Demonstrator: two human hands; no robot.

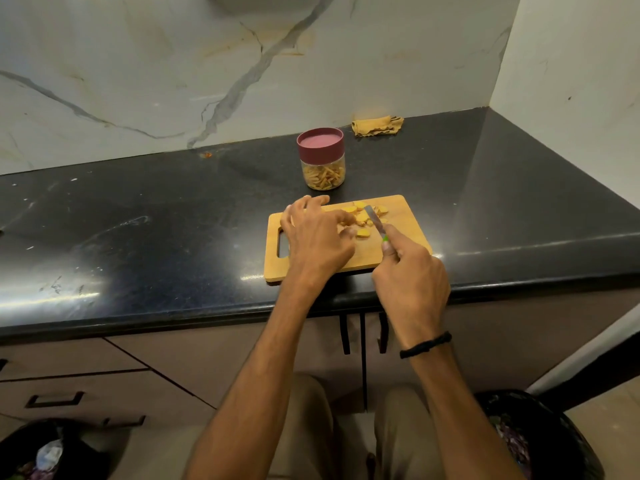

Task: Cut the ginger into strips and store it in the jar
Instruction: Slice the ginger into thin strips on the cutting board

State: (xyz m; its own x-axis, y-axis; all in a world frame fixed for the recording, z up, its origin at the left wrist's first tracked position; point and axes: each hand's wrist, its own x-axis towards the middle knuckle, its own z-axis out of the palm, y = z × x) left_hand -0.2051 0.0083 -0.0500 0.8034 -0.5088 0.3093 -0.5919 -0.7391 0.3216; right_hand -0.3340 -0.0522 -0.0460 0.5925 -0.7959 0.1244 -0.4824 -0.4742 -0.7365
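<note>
Ginger slices [363,216] lie in a loose yellow heap on the far half of the wooden cutting board [401,244], with one slice [363,233] apart on the near side. The knife [374,218] blade lies slanted through the heap, tip pointing away from me.

I see the right hand [412,282] gripping the knife: fingers wrapped around the green handle, forefinger extended along the top. A black band [426,344] sits on that wrist.

The left hand [317,237] is over the left half of the board, fingers spread and loosely bent, tips at the edge of the heap. It grips nothing that I can make out. It hides part of the heap.

The jar [322,161] stands upright on the tabletop [173,209] just behind the board, not touching it, with its maroon lid [320,143] on. Cut strips [323,176] show through the clear wall — the jar is roughly filled.

The board sits at the tabletop's front edge, its handle slot to the left. A crumpled yellow cloth [377,125] lies against the marble wall [138,81], behind and to the right of the jar.

Below are cabinet drawers [69,386] — and a dark bin [540,441] on the floor at lower right.
</note>
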